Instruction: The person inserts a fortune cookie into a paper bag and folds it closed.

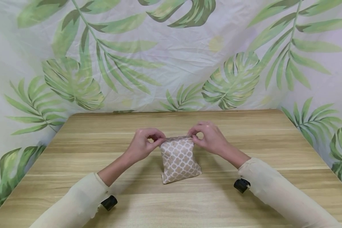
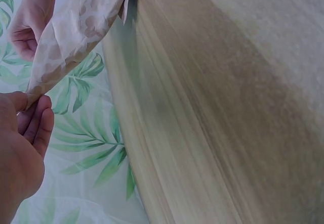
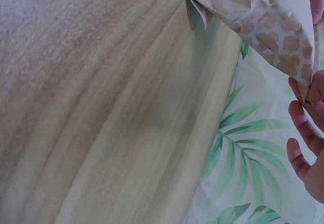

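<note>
A small paper bag [image 1: 180, 158], beige with a white lattice pattern, stands upright near the middle of the table in the head view. Its top edge is folded over. My left hand [image 1: 145, 143] pinches the upper left corner between thumb and forefinger. At the opposite top corner, my right hand [image 1: 208, 136] pinches the paper the same way. The left wrist view shows the bag [image 2: 76, 29] puffed and creased, its corner between thumb and fingers. In the right wrist view a loose flap sticks out at the far end of the bag [image 3: 263, 21]. Its contents are hidden.
The wooden table [image 1: 148, 209] spreads out around the bag, its back edge close to a hanging cloth [image 1: 176, 63] printed with green leaves. Small black devices, one on the left cuff [image 1: 109, 202] and one on the right cuff [image 1: 241, 185], hang below the sleeves.
</note>
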Tool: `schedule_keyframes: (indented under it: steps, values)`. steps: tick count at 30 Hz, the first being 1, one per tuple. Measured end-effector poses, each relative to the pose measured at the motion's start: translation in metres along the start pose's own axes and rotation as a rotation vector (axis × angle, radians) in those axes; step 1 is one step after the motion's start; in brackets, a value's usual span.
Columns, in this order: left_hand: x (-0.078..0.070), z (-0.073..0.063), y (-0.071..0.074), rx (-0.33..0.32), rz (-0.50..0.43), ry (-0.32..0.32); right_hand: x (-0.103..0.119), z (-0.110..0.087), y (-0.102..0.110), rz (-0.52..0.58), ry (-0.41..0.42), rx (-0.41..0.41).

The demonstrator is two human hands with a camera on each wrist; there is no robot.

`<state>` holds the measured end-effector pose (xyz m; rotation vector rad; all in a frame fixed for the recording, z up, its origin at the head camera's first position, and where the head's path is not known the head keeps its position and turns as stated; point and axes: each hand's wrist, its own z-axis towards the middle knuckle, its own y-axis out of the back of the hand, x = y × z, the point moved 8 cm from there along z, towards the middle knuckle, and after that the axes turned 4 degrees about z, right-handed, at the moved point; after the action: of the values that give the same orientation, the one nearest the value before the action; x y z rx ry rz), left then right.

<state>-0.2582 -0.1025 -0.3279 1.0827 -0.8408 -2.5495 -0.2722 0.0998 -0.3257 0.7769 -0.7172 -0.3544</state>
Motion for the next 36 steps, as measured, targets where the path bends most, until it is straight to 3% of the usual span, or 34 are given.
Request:
schedule_keyframes:
  steps: [6, 13, 20, 25, 36]
  values:
    - [0.016, 0.002, -0.007, 0.056, -0.039, 0.108, -0.014, -0.003, 0.000, 0.057, -0.081, -0.001]
    - [0.038, 0.011, -0.023, 0.170, -0.083, 0.227, -0.033, -0.004, -0.009, 0.148, -0.164, 0.028]
    - [0.051, 0.017, -0.034, 0.260, -0.048, 0.269, -0.053, -0.005, -0.025, 0.239, -0.262, 0.085]
    - [0.061, 0.017, -0.041, 0.315, -0.041, 0.332, -0.061, -0.007, -0.033, 0.275, -0.296, 0.112]
    - [0.068, 0.016, -0.045, 0.342, -0.059, 0.375, -0.070, -0.010, -0.039, 0.285, -0.317, 0.122]
